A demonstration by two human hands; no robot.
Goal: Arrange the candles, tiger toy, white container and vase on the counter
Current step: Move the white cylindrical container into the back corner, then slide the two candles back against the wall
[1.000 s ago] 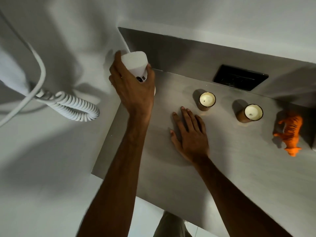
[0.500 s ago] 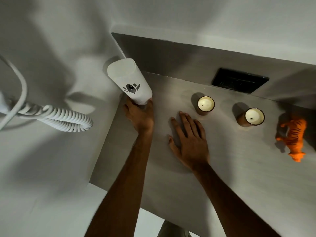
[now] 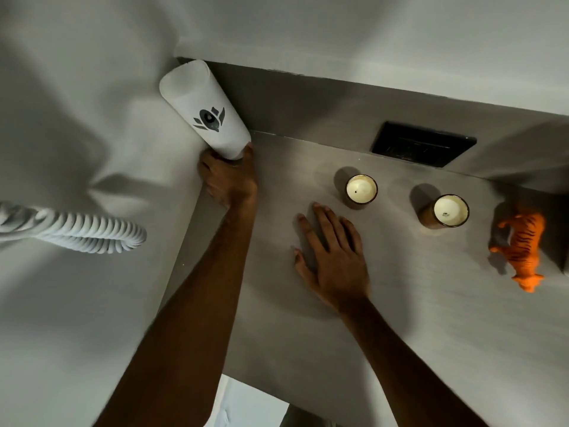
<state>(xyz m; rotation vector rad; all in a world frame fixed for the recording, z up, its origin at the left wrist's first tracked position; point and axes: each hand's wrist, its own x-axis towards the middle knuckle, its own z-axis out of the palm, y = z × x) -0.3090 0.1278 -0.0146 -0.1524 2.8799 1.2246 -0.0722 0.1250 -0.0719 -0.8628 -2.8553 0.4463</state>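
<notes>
A tall white container (image 3: pixel 203 114) with a dark lotus logo stands in the back left corner of the grey counter (image 3: pixel 400 303), against the side wall. My left hand (image 3: pixel 229 180) is wrapped around its base. My right hand (image 3: pixel 334 260) lies flat on the counter with fingers apart, holding nothing. Two candles in dark glass jars stand in a row behind it: one (image 3: pixel 361 190) just beyond my fingertips, the other (image 3: pixel 450 211) further right. An orange striped tiger toy (image 3: pixel 520 251) stands at the far right. No vase is in view.
A white coiled cord (image 3: pixel 89 232) hangs along the left wall. A black recessed socket panel (image 3: pixel 423 147) sits in the grey backsplash behind the candles. The counter's front edge runs across the bottom, with a pale floor below it.
My left hand slid from the top of the white container down to its base, and the container now stands further back in the corner. My right hand stayed flat.
</notes>
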